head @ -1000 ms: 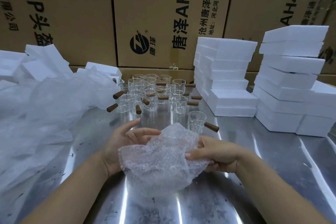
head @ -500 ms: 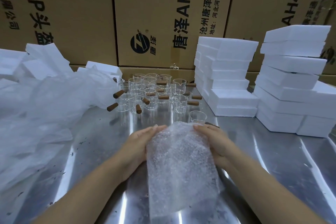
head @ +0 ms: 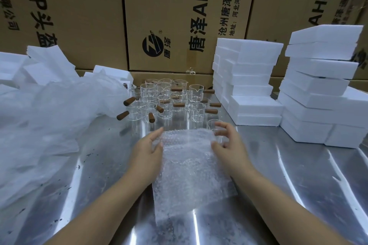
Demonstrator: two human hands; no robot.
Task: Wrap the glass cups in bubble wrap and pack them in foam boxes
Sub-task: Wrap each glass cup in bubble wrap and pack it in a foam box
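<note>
We had the sheet of bubble wrap [head: 189, 169] spread flat on the steel tabletop [head: 298, 175], straight ahead of us toward 6 o'clock, its long side running away from us. Our left hand [head: 147, 147] lay at the sheet's far corner on the 9 o'clock side. Its fingers [head: 157, 133] were straight and released, touching the edge rather than clenched round it. Our right hand [head: 231, 143] sat at the far corner on the 3 o'clock side, thumb against the wrap. Its fingers [head: 221, 125] were spread, loosely bent and grasping nothing, though they were blurred.

Just past those fingers, at 12 o'clock from the sheet's right corner, one lone glass cup [head: 212, 124] stood upright. We could not tell whether the hand touched it. Farther toward 12 o'clock the rest of the glass cups [head: 165, 97] stood crowded together, their brown wooden handles [head: 129, 101] sticking out in various directions.

At 2 o'clock a stack of white foam boxes [head: 249, 77] rose from the tabletop. A taller stack [head: 318, 85] stood beside it at 3 o'clock. A heap of thin white plastic film [head: 49, 115] covered the 9 o'clock side, with loose foam pieces [head: 43, 61] behind it at 10 o'clock. Printed cardboard cartons [head: 179, 6] walled the far edge at 12 o'clock.
</note>
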